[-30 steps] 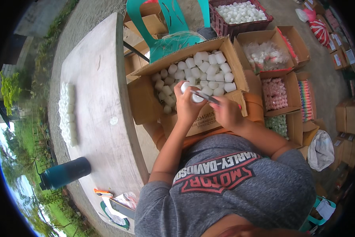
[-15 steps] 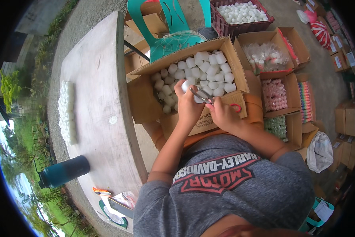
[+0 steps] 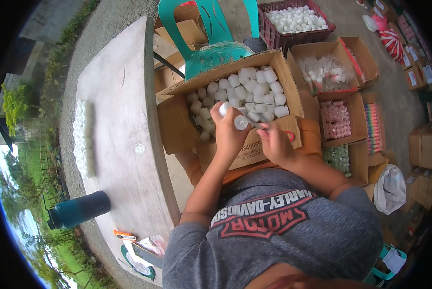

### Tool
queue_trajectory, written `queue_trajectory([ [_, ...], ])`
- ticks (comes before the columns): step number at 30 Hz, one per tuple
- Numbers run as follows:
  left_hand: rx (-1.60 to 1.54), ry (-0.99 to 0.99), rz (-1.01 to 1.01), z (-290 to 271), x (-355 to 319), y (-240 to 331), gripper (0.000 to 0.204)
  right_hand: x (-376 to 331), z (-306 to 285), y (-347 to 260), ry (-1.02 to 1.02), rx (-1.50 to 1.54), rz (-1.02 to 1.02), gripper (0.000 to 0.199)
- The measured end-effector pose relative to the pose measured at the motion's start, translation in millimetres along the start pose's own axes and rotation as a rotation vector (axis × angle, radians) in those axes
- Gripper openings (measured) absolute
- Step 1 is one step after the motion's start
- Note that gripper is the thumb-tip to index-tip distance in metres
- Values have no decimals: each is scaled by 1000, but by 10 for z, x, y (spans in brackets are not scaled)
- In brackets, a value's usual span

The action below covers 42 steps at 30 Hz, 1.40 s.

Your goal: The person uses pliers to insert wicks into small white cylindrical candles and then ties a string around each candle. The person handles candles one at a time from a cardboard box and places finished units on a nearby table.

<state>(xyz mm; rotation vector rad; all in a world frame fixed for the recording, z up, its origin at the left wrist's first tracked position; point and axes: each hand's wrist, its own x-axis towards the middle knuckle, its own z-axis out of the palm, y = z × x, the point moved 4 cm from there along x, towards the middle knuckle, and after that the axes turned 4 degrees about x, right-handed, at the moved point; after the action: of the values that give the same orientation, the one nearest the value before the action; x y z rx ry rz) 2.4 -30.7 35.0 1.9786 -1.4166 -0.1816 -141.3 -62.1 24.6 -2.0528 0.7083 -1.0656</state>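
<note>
An open cardboard box (image 3: pixel 177 126) on my lap is full of small white cylinders (image 3: pixel 236 91) with rounded edges. My left hand (image 3: pixel 230 135) is closed at the box's near side on a white cylinder (image 3: pixel 224 109); a second one (image 3: pixel 241 123) sits against its fingers, its flat end showing. My right hand (image 3: pixel 276 145) grips a pair of scissors, with a red handle loop (image 3: pixel 290 136) beyond the fingers. The metal blades (image 3: pixel 258 125) point left toward that second cylinder; whether their tips touch it I cannot tell.
On the wooden table (image 3: pixel 119 125) at left are a row of white cylinders (image 3: pixel 84 139), a teal bottle (image 3: pixel 81 209) and an orange cutter (image 3: pixel 124 234). A green chair (image 3: pixel 196 62) stands behind the box. Boxes of coloured pieces (image 3: pixel 335 119) and a maroon crate (image 3: pixel 295 37) are at right.
The scissors' blades, spread above my left hand before, are now lower and mostly hidden by my right hand. My left hand has turned, bringing the second cylinder's flat end into sight.
</note>
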Motion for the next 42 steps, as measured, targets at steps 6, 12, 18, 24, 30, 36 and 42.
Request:
queue_trajectory([
  [6,-131,60,-33,-240,96,14,32,231,80,-9,-160,31,31,18],
  [12,276,433,-357,-1497,498,-256,32,619,76,-120,-151,214,241,20],
  [18,379,590,-449,-1934,369,-841,31,559,494,-40,-236,387,261,26],
  [24,206,458,-66,-1506,255,-169,34,1216,1051,-347,-508,806,597,52],
  [30,331,359,-208,-1708,90,-252,55,1450,1386,-820,-996,1127,745,39],
  [36,213,427,-417,-1939,-181,-620,70,1665,1776,-936,-698,919,370,49],
  [42,563,261,-608,-2047,-230,-825,53,1679,2117,-1203,-561,334,-119,44],
])
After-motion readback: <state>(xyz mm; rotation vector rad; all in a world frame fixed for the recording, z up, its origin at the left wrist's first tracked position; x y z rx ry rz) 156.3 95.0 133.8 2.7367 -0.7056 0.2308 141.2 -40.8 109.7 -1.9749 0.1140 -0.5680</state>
